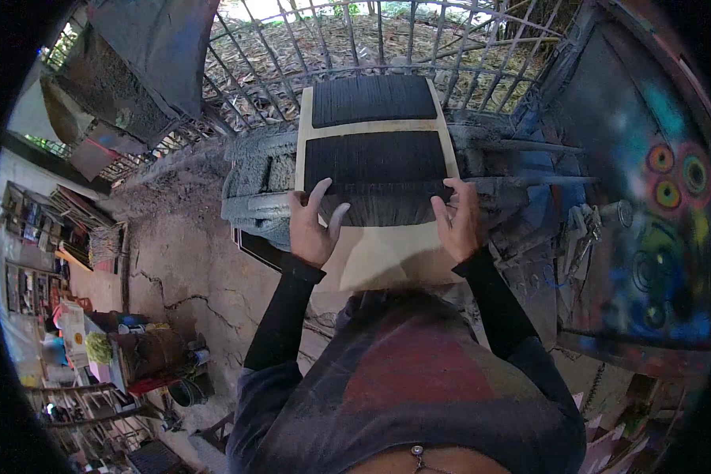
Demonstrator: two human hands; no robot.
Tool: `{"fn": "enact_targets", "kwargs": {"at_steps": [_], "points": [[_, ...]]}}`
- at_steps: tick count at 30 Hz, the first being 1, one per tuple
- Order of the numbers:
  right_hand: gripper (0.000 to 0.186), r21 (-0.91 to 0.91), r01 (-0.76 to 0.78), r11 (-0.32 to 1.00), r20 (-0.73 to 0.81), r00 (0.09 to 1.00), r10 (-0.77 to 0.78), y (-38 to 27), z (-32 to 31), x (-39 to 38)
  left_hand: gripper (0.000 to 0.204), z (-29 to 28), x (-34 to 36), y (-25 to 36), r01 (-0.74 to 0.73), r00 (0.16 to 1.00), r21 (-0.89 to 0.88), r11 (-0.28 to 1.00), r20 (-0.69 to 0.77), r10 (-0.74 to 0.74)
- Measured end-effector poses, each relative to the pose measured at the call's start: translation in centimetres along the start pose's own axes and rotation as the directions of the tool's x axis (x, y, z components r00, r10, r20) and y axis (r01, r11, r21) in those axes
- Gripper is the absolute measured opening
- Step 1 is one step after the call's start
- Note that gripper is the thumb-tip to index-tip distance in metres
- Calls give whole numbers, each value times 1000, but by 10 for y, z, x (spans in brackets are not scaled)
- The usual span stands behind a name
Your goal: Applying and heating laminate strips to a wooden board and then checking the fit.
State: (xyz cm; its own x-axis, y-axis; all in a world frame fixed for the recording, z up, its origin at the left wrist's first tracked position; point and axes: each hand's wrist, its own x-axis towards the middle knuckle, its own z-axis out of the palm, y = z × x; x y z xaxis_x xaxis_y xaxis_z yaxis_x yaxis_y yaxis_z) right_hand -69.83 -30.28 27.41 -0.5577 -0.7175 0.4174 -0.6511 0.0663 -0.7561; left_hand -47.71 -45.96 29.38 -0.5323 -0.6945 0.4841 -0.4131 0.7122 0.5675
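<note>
A long pale cream board [442,126] lies ahead of me, with two black, finely lined rectangular patches on it. The far black patch [374,101] and the near black patch [375,158] are split by a cream strip. My left hand [312,229] is at the near patch's lower left corner, thumb and index finger spread apart. At the lower right corner is my right hand [460,221], its fingers apart and slightly bent. A dark streaked band [387,204] runs between my hands, below a faint crosswise line. Whether my fingertips press on the surface is hard to see.
A grey-crusted support [261,178] is under the board. Behind it stands a metal bar fence [351,47]. On the right is a paint-splashed panel [648,205]; a cluttered table [150,355] and shelves [35,261] are at left.
</note>
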Motion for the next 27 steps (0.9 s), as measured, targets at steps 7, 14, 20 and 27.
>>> {"fn": "enact_targets", "kwargs": {"at_steps": [7, 14, 20, 27], "points": [[32, 8, 33, 999, -9, 999, -33, -7, -5, -15, 39, 1, -15, 10, 90, 995, 9, 996, -39, -89], [33, 94, -27, 995, -32, 999, 30, -8, -3, -34, 37, 1, -33, 21, 80, 990, -25, 996, -118, -83], [37, 74, 10, 997, -50, 999, -6, -8, -4, -51, 39, -6, -52, 22, 76, 995, 41, 996, -61, -73], [37, 5, 168, 986, -86, 982, -167, -6, -11, -80, 41, -13, -90, 27, 84, 992, -31, 996, -96, -87]]}}
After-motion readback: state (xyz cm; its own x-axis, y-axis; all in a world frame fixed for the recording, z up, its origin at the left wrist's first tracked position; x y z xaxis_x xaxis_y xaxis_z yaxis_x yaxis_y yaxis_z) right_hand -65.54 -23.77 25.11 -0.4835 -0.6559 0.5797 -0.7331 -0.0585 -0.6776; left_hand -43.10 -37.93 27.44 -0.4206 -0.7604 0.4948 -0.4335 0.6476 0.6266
